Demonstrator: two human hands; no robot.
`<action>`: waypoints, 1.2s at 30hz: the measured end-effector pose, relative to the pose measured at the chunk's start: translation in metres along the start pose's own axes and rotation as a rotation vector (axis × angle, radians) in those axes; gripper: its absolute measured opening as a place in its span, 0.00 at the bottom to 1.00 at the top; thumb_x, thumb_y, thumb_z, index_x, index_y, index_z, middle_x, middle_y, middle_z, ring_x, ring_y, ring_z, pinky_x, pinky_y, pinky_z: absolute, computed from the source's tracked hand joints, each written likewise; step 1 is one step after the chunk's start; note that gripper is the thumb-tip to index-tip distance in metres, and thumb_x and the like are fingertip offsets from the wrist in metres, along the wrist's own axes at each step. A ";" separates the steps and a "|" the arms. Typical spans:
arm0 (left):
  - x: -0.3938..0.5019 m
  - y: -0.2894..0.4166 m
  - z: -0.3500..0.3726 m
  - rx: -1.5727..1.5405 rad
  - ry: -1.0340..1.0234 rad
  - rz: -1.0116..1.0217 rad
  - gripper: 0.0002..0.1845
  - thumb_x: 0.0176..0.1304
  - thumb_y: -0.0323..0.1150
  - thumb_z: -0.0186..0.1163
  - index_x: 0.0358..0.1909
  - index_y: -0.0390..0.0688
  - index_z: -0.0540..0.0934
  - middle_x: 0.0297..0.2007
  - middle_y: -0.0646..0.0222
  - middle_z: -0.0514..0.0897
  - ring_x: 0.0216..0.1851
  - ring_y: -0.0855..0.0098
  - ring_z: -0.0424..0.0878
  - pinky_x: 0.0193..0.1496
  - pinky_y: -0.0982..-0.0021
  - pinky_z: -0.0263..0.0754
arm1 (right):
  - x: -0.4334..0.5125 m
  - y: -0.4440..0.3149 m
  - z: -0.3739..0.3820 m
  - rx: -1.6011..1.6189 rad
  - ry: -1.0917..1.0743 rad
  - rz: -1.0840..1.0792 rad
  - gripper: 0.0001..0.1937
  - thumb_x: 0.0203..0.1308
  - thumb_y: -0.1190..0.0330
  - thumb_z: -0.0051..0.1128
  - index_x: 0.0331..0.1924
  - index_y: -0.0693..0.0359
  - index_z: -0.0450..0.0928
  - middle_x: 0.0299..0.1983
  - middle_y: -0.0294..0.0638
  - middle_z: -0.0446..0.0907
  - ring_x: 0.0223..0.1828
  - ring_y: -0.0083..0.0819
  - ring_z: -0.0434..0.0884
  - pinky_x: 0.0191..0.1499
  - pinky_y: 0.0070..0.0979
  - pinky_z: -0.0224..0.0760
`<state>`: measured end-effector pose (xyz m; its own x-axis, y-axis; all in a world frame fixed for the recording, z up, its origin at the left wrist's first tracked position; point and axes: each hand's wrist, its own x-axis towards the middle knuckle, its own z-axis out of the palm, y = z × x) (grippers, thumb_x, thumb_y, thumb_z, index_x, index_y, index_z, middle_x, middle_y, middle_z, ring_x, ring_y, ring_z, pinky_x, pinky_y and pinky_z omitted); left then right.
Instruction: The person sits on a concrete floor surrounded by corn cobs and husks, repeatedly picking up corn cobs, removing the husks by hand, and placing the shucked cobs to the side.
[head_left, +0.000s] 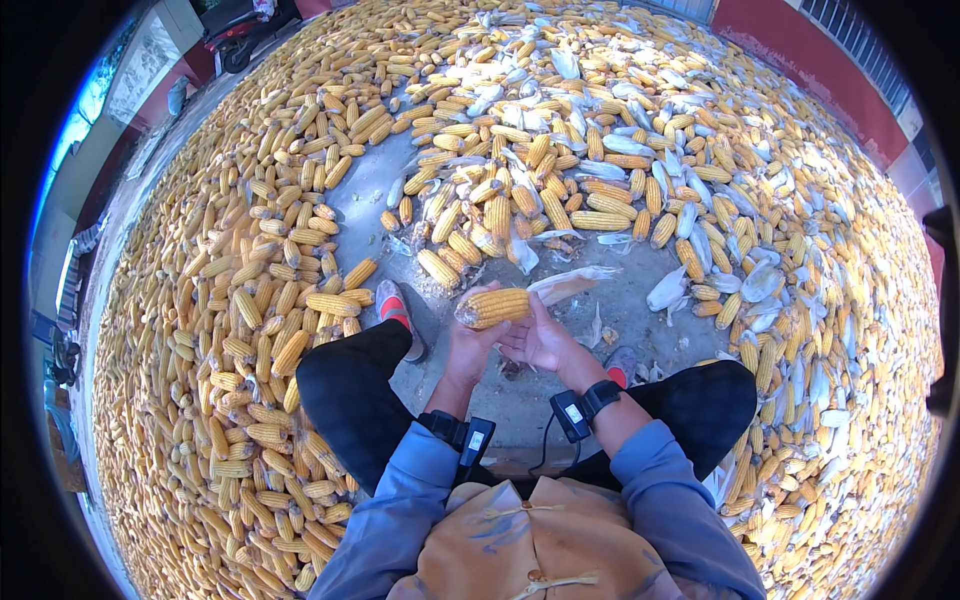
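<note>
A yellow corn cob (493, 308) lies across both hands, level with my knees. My left hand (471, 341) is wrapped around its tip end, the fingers partly hidden behind the cob. At the other end my right hand (541, 337) has its thumb against the cob's base, where a pale dry husk (574, 283) sticks out to the upper right. Whether that husk is attached to the cob I cannot tell. Beyond the hands, a heap of corn cobs (495, 217) with loose husks rests on the concrete floor.
Husked cobs (247, 330) spread thickly on the left. On the right, cobs mix with pale husks (761, 281). My shoes (395, 304) stand on the concrete (420, 382) either side of the hands. A motorcycle (238, 41) and a red-and-white wall (814, 79) stand beyond the corn.
</note>
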<state>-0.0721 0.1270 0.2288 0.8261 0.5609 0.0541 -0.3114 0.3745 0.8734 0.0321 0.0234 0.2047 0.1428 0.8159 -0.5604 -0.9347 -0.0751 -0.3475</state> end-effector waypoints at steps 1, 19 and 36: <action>-0.003 0.001 0.005 0.023 -0.031 -0.016 0.30 0.48 0.14 0.59 0.55 0.40 0.65 0.58 0.61 0.69 0.57 0.69 0.70 0.60 0.68 0.64 | 0.003 -0.003 -0.006 0.034 -0.002 -0.113 0.33 0.59 0.40 0.43 0.49 0.66 0.66 0.45 0.46 0.74 0.41 0.32 0.77 0.48 0.30 0.72; -0.017 -0.009 0.003 0.824 -0.425 -0.469 0.32 0.52 0.44 0.64 0.56 0.39 0.66 0.45 0.60 0.75 0.45 0.69 0.74 0.49 0.68 0.68 | -0.002 -0.050 -0.027 -0.020 0.199 -0.645 0.17 0.62 0.55 0.50 0.39 0.62 0.67 0.27 0.40 0.72 0.27 0.31 0.75 0.35 0.32 0.73; -0.036 -0.050 0.007 0.163 -0.147 -0.402 0.21 0.59 0.40 0.60 0.49 0.39 0.68 0.34 0.67 0.76 0.32 0.76 0.75 0.34 0.74 0.73 | -0.008 -0.072 0.010 0.606 -0.203 -0.752 0.19 0.67 0.53 0.37 0.20 0.51 0.61 0.12 0.27 0.55 0.14 0.22 0.59 0.25 0.25 0.60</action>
<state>-0.0829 0.0832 0.1863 0.9278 0.2798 -0.2469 0.1156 0.4137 0.9031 0.0950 0.0280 0.2418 0.7622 0.6184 -0.1917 -0.6405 0.7633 -0.0846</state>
